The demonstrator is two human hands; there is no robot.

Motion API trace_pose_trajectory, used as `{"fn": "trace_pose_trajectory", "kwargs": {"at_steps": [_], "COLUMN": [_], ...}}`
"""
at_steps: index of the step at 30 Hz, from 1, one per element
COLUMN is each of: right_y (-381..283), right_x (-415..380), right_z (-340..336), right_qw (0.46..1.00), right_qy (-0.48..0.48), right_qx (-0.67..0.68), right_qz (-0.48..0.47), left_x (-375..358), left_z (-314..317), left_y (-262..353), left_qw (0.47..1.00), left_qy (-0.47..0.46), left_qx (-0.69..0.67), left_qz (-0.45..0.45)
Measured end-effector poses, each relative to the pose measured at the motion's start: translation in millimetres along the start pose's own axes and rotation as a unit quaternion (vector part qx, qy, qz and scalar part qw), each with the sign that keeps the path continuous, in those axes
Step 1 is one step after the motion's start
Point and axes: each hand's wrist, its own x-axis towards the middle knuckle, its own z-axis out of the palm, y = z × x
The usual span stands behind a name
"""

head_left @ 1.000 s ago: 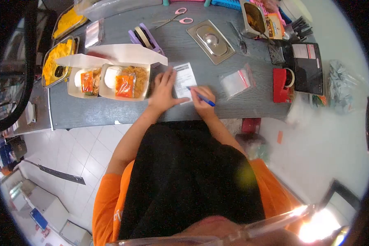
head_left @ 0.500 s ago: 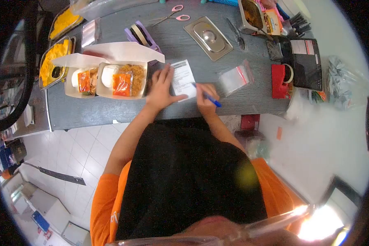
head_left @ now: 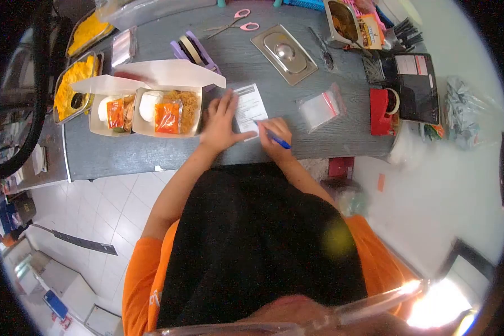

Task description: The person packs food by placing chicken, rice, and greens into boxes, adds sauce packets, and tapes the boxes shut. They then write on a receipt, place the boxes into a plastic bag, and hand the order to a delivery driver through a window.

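A printed paper slip [head_left: 251,107] lies on the grey table, slightly turned. My left hand [head_left: 220,124] rests flat with fingers spread, its thumb and fingers along the slip's left side. In my right hand [head_left: 276,136] a blue pen [head_left: 278,140] is gripped, its tip on the lower part of the slip. Left of my left hand stand two open food boxes; the nearer box [head_left: 191,126] holds noodles, something white and a red sauce packet [head_left: 168,116]. The other box [head_left: 102,127] holds similar food and another packet [head_left: 116,114].
Behind the slip are a purple tape dispenser [head_left: 203,55], pink-handled scissors [head_left: 233,23] and a steel lid [head_left: 285,51]. Clear plastic bags [head_left: 320,110] lie to the right. Farther right sit a red tape dispenser [head_left: 379,112] and a tablet [head_left: 418,89]. Trays of yellow food [head_left: 75,81] stand left.
My right hand has moved a little left and down across the slip with the pen. My left hand stays almost in place.
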Motion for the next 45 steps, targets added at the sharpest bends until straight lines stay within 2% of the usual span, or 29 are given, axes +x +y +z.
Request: {"fn": "trace_pose_trajectory", "kwargs": {"at_steps": [2, 4, 10, 14, 16, 20, 22, 26, 28, 29, 30, 32, 33, 34, 35, 36, 38, 39, 42, 44, 45], "right_y": [-3, -11, -4, -9, -5, -4, -1, -3, -12, -15, -17, -29, -38, -48, -58, -68, -85, -76, -72, -80, -103], "right_x": [2, 5, 1, 5, 0, -3, -5, 3, 12, 16, 20, 30, 36, 40, 46, 47, 52, 49, 36, 25, 28], "right_z": [-1, -2, -1, -3, -1, -1, -2, -10, -14, -12, -9, 7, 22, 37, 52, 65, 85, 94, 84, 57, 35], "right_qw": [0.999, 0.99, 0.999, 0.994, 0.999, 0.994, 0.999, 0.997, 0.954, 0.954, 0.945, 0.934, 0.964, 0.982, 0.973, 0.973, 0.943, 0.953, 0.965, 0.949, 0.931], "right_qy": [-0.017, -0.097, -0.026, -0.039, -0.018, -0.011, -0.009, -0.023, -0.121, -0.117, -0.117, -0.114, -0.121, -0.129, -0.195, -0.197, -0.265, -0.24, -0.195, -0.199, -0.221], "right_qx": [0.009, 0.041, 0.009, 0.049, 0.033, 0.061, 0.038, -0.022, -0.242, -0.243, -0.286, -0.326, -0.234, -0.139, -0.077, -0.075, -0.027, 0.001, -0.028, -0.011, -0.087], "right_qz": [-0.037, -0.098, -0.028, -0.095, -0.02, -0.086, -0.032, -0.069, -0.126, -0.13, -0.11, -0.092, -0.039, 0.016, 0.101, 0.098, 0.202, 0.185, 0.171, 0.244, 0.277], "left_x": [-1, 1, 0, -2, -3, -5, -6, -6, -8, -12, -22, -54, -63, -74, -84, -92, -104, -109, -115, -112, -109], "left_z": [6, 7, 3, 10, 10, 8, 6, 8, 9, 7, -31, -71, -78, -85, -92, -93, -96, -104, -122, -128, -137], "left_y": [-8, -8, -3, -9, -9, -8, -7, -11, -18, -23, -9, 8, -2, -18, -36, -57, -98, -107, -123, -121, -111], "left_qw": [1.0, 1.0, 0.999, 0.998, 0.998, 0.998, 0.998, 0.998, 0.984, 0.92, 0.903, 0.914, 0.916, 0.919, 0.918, 0.919, 0.897, 0.897, 0.874, 0.903, 0.93], "left_qy": [0.001, 0.003, 0.025, 0.043, 0.052, 0.045, 0.04, 0.021, 0.005, -0.062, -0.153, -0.054, -0.051, -0.035, -0.019, -0.016, 0.095, 0.099, 0.134, 0.203, 0.201], "left_qx": [0.002, 0.003, -0.006, -0.01, -0.003, -0.006, -0.01, -0.003, -0.175, -0.386, -0.401, -0.398, -0.395, -0.393, -0.389, -0.387, -0.391, -0.389, -0.412, -0.326, -0.26], "left_qz": [0.011, 0.021, 0.018, 0.038, 0.042, 0.048, 0.052, 0.052, -0.027, -0.011, 0.017, 0.05, 0.05, -0.011, -0.073, -0.076, -0.184, -0.185, -0.22, -0.19, -0.165]}}
